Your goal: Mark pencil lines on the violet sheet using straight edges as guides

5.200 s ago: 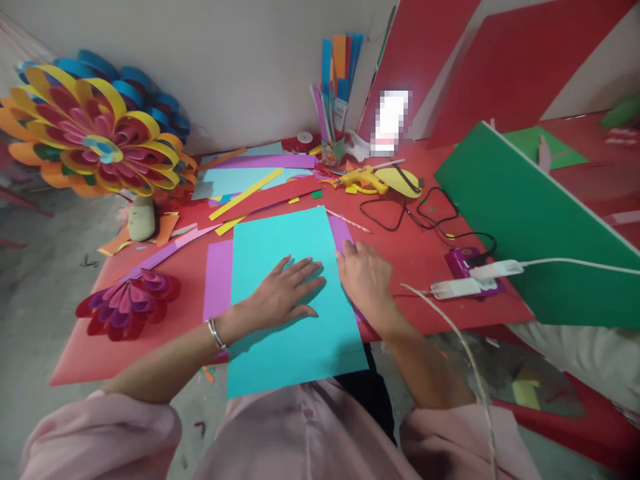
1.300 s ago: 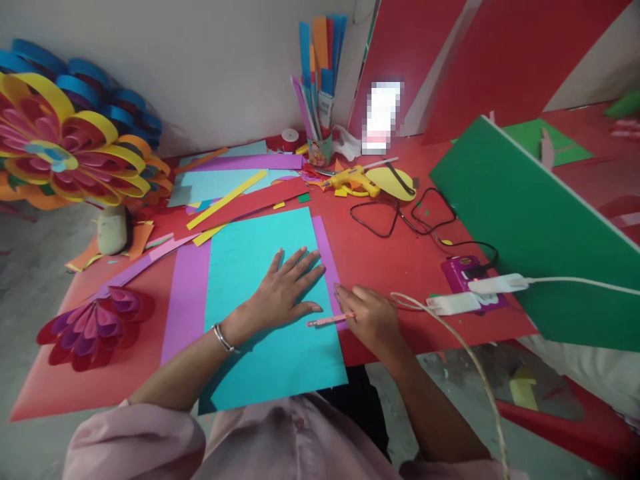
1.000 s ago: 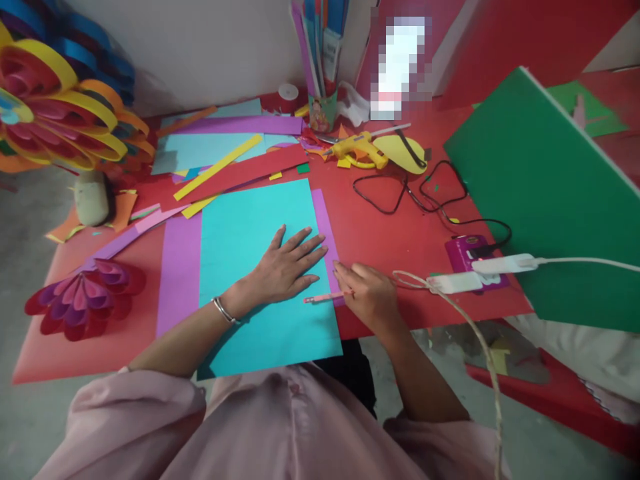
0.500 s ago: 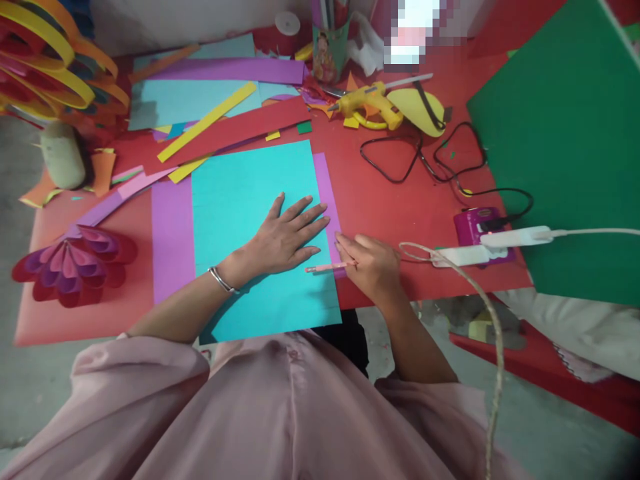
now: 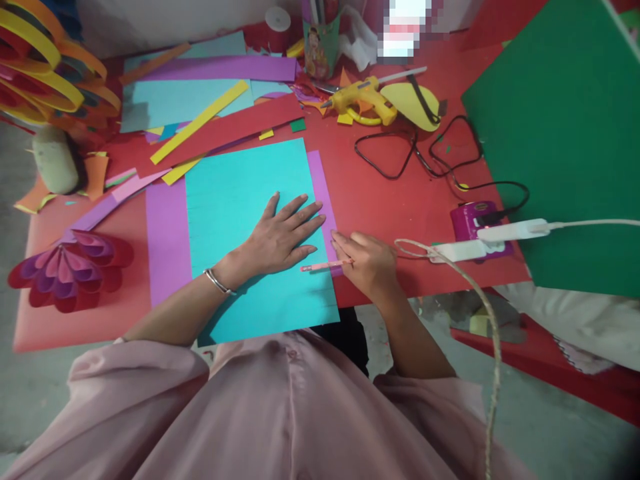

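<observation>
A turquoise paper sheet (image 5: 235,193) lies on a purple sheet (image 5: 167,240) on the red table (image 5: 390,213). My left hand (image 5: 280,233) lies flat on the turquoise sheet, fingers spread, a bangle on the wrist. My right hand (image 5: 367,263) is closed on a pink pencil (image 5: 320,266) at the sheet's right edge. The pencil lies nearly level and points left across the paper.
A yellow glue gun (image 5: 363,100) and its black cord (image 5: 415,157) lie at the back. A white power strip (image 5: 465,250), a purple box (image 5: 473,220) and a green board (image 5: 555,133) are at the right. Paper strips (image 5: 200,120) and paper flowers (image 5: 65,267) fill the left.
The view has tipped downward since a second ago. Both hands stay in place on the turquoise sheet. Five seconds ago the right hand held no pencil.
</observation>
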A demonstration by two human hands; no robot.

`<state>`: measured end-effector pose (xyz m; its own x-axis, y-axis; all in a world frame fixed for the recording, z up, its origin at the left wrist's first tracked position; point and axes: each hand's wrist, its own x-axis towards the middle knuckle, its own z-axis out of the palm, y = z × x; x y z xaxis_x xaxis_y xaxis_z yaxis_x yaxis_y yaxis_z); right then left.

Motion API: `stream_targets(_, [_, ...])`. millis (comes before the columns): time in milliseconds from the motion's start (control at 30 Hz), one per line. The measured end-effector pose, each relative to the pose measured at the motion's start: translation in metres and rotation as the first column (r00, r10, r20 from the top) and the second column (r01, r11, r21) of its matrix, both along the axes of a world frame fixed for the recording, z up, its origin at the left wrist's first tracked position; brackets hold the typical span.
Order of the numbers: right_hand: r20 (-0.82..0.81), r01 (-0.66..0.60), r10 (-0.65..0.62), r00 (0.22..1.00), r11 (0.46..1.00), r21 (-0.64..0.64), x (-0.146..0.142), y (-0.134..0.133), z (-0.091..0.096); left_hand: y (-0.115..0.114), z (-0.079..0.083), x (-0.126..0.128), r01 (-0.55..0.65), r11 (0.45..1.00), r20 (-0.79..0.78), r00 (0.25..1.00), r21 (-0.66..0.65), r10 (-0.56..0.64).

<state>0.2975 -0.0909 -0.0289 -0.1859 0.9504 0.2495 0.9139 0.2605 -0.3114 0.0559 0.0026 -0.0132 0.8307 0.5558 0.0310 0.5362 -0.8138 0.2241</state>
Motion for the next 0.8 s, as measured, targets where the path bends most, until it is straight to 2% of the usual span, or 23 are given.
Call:
stream_targets(200, [-0.010, 0.001, -0.002, 1.000, 1.000, -0.019, -0.0003, 0.0008, -0.0001, 0.0001, -0.0018, -0.0006, 0.021, 0.999, 0.013, 1.000, 0.036, -0.022])
stream_targets(433, [-0.020, -0.009, 0.011, 1.000, 0.995, 0.101, -0.0001, -0.0006, 0.0007, -0.0015, -0.0002, 0.0006, 0.016, 0.996, -0.010, 1.000, 0.084, -0.016])
stream_targets(800, [-0.017, 0.014, -0.012, 1.000, 0.995, 0.102, -0.0013, -0.0016, 0.0002, 0.0006, -0.0018, 0.0003, 0.026, 0.992, -0.027, 0.999, 0.124, -0.023])
